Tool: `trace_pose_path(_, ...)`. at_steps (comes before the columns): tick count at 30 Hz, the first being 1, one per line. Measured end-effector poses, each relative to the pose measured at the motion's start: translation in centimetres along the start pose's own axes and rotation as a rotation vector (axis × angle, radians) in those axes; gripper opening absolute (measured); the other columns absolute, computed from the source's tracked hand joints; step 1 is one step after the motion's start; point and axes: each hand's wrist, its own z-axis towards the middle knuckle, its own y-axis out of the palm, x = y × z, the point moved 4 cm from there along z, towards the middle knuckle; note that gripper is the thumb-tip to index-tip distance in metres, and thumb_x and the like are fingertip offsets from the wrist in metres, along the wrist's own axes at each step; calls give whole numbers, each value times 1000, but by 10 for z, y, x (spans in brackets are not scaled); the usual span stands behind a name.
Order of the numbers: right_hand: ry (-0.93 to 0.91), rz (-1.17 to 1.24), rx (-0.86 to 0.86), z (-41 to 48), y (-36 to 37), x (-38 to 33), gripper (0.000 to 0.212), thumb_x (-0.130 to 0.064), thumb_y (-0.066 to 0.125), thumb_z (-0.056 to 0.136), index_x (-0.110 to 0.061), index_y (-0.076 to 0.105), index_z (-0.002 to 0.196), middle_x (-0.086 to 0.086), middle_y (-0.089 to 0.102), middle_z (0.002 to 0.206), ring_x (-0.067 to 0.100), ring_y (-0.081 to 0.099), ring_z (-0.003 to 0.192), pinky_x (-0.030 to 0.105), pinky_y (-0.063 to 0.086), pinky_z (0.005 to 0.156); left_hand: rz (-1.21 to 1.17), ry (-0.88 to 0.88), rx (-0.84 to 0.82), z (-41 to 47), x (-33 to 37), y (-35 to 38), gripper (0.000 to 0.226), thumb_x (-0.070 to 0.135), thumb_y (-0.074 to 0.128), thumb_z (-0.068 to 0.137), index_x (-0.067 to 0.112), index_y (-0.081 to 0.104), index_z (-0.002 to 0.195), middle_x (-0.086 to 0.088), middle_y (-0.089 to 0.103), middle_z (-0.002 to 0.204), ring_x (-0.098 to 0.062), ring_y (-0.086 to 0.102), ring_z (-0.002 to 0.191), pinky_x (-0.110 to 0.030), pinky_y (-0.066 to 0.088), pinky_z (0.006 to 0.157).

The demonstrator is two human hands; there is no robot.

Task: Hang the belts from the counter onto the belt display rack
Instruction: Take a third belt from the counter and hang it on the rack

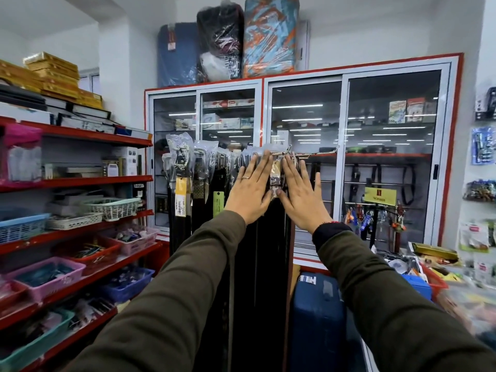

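Several dark belts [200, 183] hang side by side from the belt display rack [286, 151], their buckles wrapped in clear plastic. One wrapped buckle [276, 178] hangs from a metal hook between my hands. My left hand [251, 191] lies flat with its fingers spread on the belts just left of that buckle. My right hand [302, 196] is flat and spread just right of it. Both thumbs touch the lower end of the wrapper from either side. The long black straps [263, 264] drop down between my forearms.
A glass-door cabinet [345, 157] stands behind the rack, with suitcases on top. Red shelves [94, 181] with baskets and boxes fill the left side. A blue suitcase [316, 318] stands below right. A cluttered counter [434, 267] lies at the right, with keychains hanging above it.
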Motion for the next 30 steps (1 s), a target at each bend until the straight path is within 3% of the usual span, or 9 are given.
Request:
trace_pose_path(3,67,-50,125,-7,2,-7,68,-46,33,102,-28,4,160,-7,-2,169,23,-7,157,63,-2,121,57,31,42,-6,-5,-6,71,39,37,103,20,0,161,3,-4,171,-19,-6,158,-48,3,129)
trace_pose_path(8,112,110,398,-23,6,-47,58,-40,43,99,-30,29,154,3,19,165,24,7,156,62,4,121,122,29,265,-40,-39,-28,67,37,35,103,19,8,161,-2,7,171,-23,3,158,-52,4,128)
trace_pose_path(11,-12,128,417,-15,13,-91,56,-44,43,99,-29,33,152,1,23,164,22,11,156,59,6,121,123,-50,413,-66,-75,-49,67,32,36,102,17,7,161,-6,8,171,-26,4,158,-55,0,127)
trace_pose_path(14,-106,135,355,4,23,-139,61,-46,39,100,-27,26,156,-4,17,167,20,7,157,58,2,122,-29,-173,513,-94,-116,-69,71,20,35,97,17,4,161,-1,-1,171,-22,-5,159,-49,-13,126)
trace_pose_path(18,-199,13,296,27,39,-189,65,-47,35,101,-24,17,159,-3,13,169,26,6,157,64,6,121,-109,-186,398,-112,-155,-77,74,15,36,96,18,0,161,2,-2,171,-14,-13,157,-39,-14,127)
trace_pose_path(23,-143,-71,222,42,61,-193,65,-42,34,101,-23,13,160,-4,8,169,29,5,157,67,7,119,-110,-95,176,-102,-171,-56,69,16,39,101,16,3,161,3,1,170,-20,-8,158,-49,0,129)
trace_pose_path(30,-64,-84,113,48,70,-177,66,-45,29,101,-28,4,160,-10,0,169,26,0,157,66,2,120,-185,-110,135,-90,-167,-35,70,20,36,101,20,1,161,5,0,171,-13,-11,157,-46,1,129)
